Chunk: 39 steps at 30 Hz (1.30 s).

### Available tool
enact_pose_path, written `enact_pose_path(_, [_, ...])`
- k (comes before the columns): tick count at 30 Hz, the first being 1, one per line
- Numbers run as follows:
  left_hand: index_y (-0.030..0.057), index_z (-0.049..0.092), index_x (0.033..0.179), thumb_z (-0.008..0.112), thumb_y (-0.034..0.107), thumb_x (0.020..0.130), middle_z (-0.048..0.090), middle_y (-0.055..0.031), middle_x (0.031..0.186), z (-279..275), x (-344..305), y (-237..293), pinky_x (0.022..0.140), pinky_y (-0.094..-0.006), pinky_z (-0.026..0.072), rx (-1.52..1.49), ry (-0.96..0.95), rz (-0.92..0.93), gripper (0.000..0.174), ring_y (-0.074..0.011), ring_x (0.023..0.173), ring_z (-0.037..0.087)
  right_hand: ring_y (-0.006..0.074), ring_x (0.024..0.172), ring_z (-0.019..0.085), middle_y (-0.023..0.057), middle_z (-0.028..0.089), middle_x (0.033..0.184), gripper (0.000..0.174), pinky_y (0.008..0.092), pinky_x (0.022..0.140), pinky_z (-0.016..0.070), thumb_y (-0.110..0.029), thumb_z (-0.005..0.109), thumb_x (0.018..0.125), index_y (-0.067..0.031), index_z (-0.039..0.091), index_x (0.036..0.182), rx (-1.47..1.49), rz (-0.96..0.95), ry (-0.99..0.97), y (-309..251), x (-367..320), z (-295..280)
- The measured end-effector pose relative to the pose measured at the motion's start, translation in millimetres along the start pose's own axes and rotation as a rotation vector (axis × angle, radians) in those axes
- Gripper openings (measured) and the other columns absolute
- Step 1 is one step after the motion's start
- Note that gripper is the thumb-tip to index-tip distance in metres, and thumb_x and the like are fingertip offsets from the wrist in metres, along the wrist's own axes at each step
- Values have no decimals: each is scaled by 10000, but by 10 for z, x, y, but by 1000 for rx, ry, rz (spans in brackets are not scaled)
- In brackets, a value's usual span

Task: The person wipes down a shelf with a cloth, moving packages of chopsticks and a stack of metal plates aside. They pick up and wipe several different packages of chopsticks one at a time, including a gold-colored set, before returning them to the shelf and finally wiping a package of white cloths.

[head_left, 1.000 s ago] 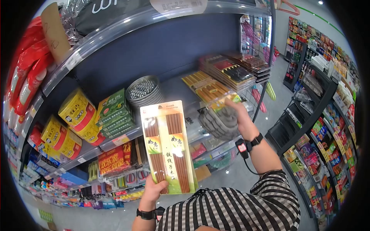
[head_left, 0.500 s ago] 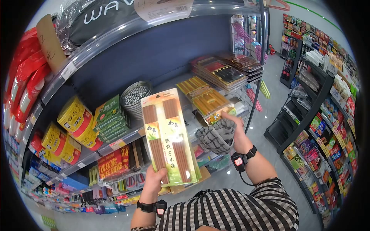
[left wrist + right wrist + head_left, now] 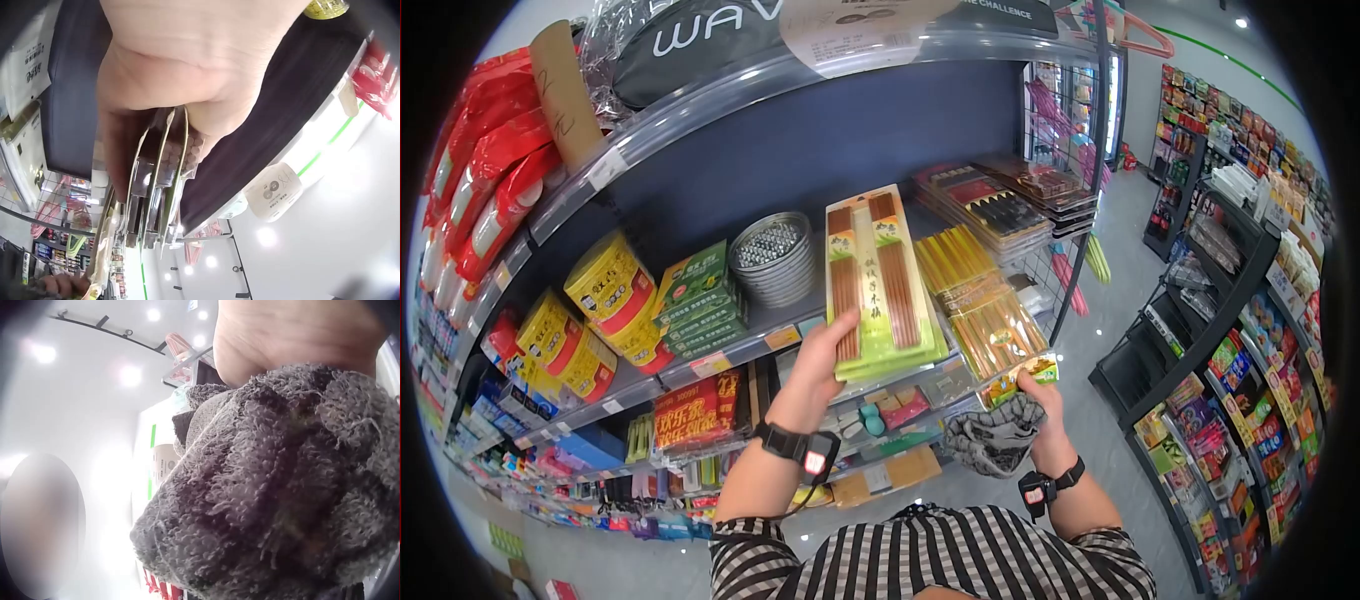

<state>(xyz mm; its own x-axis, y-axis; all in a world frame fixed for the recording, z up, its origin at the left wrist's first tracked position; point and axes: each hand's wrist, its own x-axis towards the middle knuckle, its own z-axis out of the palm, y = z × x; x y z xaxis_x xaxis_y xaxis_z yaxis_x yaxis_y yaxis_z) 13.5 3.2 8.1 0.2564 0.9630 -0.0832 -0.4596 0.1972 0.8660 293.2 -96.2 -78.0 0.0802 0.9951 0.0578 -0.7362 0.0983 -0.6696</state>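
Note:
My left hand (image 3: 815,365) grips the lower left edge of a small stack of carded brown wooden chopsticks (image 3: 905,290), held upright with a slight tilt over the shelf. In the left wrist view the stacked chopstick packs (image 3: 159,181) show edge-on between thumb and fingers. With its thumb on the near end, my right hand (image 3: 1052,420) pinches a clear pack of yellowish chopsticks (image 3: 985,310), which slants down over the shelf's front. The same hand holds a bunched grey towel (image 3: 997,437). Its looped pile fills much of the right wrist view, hiding the fingers.
Black-handled chopstick packs (image 3: 1000,215) are piled at the shelf's right end. Nested metal tins (image 3: 772,262), green boxes (image 3: 700,295) and yellow canisters (image 3: 612,290) stand to the left. An upper shelf edge (image 3: 730,85) overhangs. Another rack (image 3: 1190,320) stands across the aisle.
My left hand has carried the brown chopstick packs up and forward, over the shelf beside the yellowish ones. My right hand has drawn back toward my body, bringing the yellowish pack's near end with it.

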Motion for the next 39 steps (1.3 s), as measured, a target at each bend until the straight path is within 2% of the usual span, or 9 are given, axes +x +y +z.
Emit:
enact_pose_path(8, [20, 511, 1251, 528, 281, 951, 603, -138, 1197, 14, 628, 224, 944, -411, 475, -149, -89, -54, 398, -262, 1073, 600, 215, 1058, 598, 104, 565, 1238, 472, 357, 905, 489, -122, 560, 916, -28, 412, 1355, -5, -2, -15, 17, -38, -1])
enact_pose_path(14, [40, 466, 1305, 448, 382, 980, 585, -135, 1226, 33, 421, 137, 991, -434, 437, -221, -66, -39, 472, -282, 1135, 560, 209, 1059, 595, 100, 565, 1241, 468, 345, 906, 484, -127, 564, 914, -21, 422, 1348, -27, -52, -18, 19, 7, -46])
enact_pose_path(17, [34, 414, 1338, 375, 434, 998, 577, -201, 1208, 93, 69, 8, 941, -421, 487, -171, 0, 36, 526, -312, 1093, 590, 205, 1065, 590, 101, 566, 1238, 470, 348, 903, 484, -126, 569, 911, -19, 423, 1345, -26, -69, 6, 5, 19, -47])
enact_pose_path(20, [-28, 353, 1326, 361, 361, 1017, 602, -293, 1085, -8, -115, -76, 787, -380, 569, -190, -273, -43, 498, -341, 915, 664, 206, 1071, 586, 103, 569, 1229, 483, 354, 904, 483, -132, 583, 901, -20, 423, 1343, -29, -24, -12, -30, 35, -58])
enact_pose_path(23, [-73, 413, 1225, 431, 298, 1002, 622, -268, 1045, -95, -51, -93, 756, -364, 568, -52, -178, 31, 434, -314, 882, 669, 211, 1061, 590, 103, 570, 1219, 507, 351, 901, 484, -151, 599, 889, -19, 417, 1344, -66, -24, -62, -84, 35, -6])
enact_pose_path(24, [-94, 459, 1118, 486, 241, 981, 636, -246, 999, -24, -73, -57, 725, -350, 565, -60, -145, 44, 363, -298, 846, 670, 214, 1053, 594, 104, 569, 1214, 530, 347, 897, 487, -170, 613, 880, -13, 411, 1345, -61, -15, -96, -119, 36, 40])
enact_pose_path(34, [-89, 474, 1120, 490, 261, 979, 643, -226, 968, -164, 137, -125, 740, -369, 559, -1, -46, 60, 378, -305, 834, 668, 217, 1035, 607, 114, 583, 1203, 515, 348, 874, 502, -166, 623, 877, 1, 435, 1327, -122, 82, -26, -157, -44, -41])
enact_pose_path(37, [-76, 459, 1201, 481, 300, 982, 641, -223, 1007, -102, 21, -350, 764, -389, 553, -32, -198, -22, 435, -306, 847, 667, 225, 1034, 610, 124, 587, 1199, 508, 353, 875, 504, -157, 620, 878, 14, 439, 1320, -100, 26, -16, -109, -102, -201])
enact_pose_path(39, [-40, 435, 1275, 515, 312, 967, 614, -217, 1115, 120, -55, -583, 862, -422, 525, 80, -401, -194, 475, -310, 950, 646, 231, 1032, 612, 132, 586, 1202, 513, 359, 877, 505, -142, 620, 878, 19, 430, 1326, -52, 88, -51, -98, -156, -259])
